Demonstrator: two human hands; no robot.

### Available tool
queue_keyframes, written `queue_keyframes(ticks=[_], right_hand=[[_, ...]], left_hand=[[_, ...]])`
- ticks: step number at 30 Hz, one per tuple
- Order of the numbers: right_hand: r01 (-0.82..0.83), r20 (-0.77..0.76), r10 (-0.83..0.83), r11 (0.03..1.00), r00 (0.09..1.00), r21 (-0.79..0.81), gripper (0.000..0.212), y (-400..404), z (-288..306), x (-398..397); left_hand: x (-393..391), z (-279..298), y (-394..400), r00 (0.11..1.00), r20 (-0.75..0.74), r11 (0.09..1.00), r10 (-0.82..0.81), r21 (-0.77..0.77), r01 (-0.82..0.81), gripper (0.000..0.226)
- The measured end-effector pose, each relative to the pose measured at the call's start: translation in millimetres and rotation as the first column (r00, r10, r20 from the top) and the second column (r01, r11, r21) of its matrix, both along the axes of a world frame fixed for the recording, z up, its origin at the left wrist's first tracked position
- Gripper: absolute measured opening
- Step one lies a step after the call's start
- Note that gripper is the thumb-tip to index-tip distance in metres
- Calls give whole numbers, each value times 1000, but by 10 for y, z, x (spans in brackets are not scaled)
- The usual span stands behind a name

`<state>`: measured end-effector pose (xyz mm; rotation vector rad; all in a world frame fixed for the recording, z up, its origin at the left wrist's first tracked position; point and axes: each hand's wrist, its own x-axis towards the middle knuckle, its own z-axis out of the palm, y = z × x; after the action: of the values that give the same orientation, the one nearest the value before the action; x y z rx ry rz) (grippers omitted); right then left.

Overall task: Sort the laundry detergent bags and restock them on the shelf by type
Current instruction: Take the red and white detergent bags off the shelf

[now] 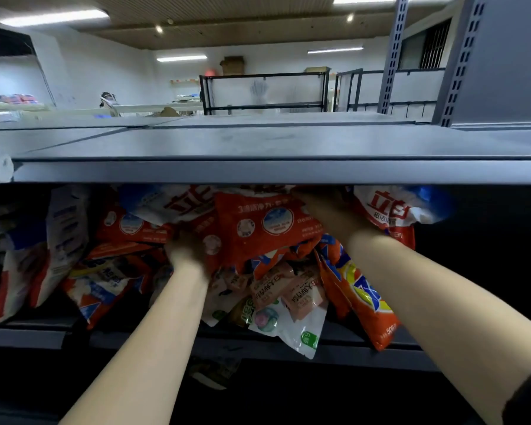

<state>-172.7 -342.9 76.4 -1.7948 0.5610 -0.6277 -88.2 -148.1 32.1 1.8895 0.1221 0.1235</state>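
Note:
A mixed heap of detergent bags lies on the lower shelf [25, 335]. On top is a red bag [264, 228] with round white pictures. My left hand [186, 248] grips its lower left edge, fingers curled under it. My right hand [325, 204] holds its upper right corner, partly hidden under the upper shelf board [258, 171]. A white-and-red bag [393, 210] lies right of that hand. An orange bag [365, 299] leans at the front right, and a white pouch with pink packets [288, 305] hangs over the shelf lip.
More white, blue and red bags [65, 240] stand and lean on the left of the shelf. The upper shelf top is bare grey metal. Grey slotted uprights [460, 65] rise at the right. Black racks [264, 90] and a person stand far behind.

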Motion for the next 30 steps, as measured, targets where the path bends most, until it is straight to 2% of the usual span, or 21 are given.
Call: queue_keyframes(ticks=[1,3,4,7,9,11,14,16,19,22,24,30], right_hand=[[32,56,-32,1000,998,0,24,4,7,-102],[90,111,-89,996,990,-6,27,-88,-58,-300],[100,113,-98,995,989,-12,30,-126,-84,-411],[182,79,-183,983,980,22,28,-235,-125,-724],[234,37,-236,971,971,51,28,-300,-154,-924],[243,-1,-243,969,970,47,31,-320,-161,-1118],[236,13,-237,970,971,65,27,-260,-239,-1444],[282,27,-282,959,959,-6,22,-243,-322,-1662],[327,57,-322,931,945,-161,29,-174,-325,-2006],[389,79,-382,888,921,-245,33,-137,-325,-2311],[431,120,-414,866,902,-252,38,-107,-330,-2526],[553,201,-516,789,833,-268,31,7,-379,-3212]], left_hand=[[10,-52,-52,995,87,999,48,11,-49,45],[-81,-34,-60,975,11,925,224,-318,-209,37],[-261,9,-61,970,22,917,242,-332,-221,36],[-700,165,-19,923,168,922,345,-244,-300,41],[-922,161,32,911,197,922,362,-220,-319,51],[-1144,144,115,904,205,926,375,-123,-356,57],[-1468,69,166,916,188,933,354,-12,-359,64],[-1690,21,161,923,212,943,321,12,-331,65],[-1945,-21,138,935,232,961,267,12,-278,64],[-2107,17,104,932,274,969,238,-3,-247,61],[-2163,34,92,939,272,977,210,-27,-211,56],[-2285,44,64,945,319,997,71,-59,-55,60]])
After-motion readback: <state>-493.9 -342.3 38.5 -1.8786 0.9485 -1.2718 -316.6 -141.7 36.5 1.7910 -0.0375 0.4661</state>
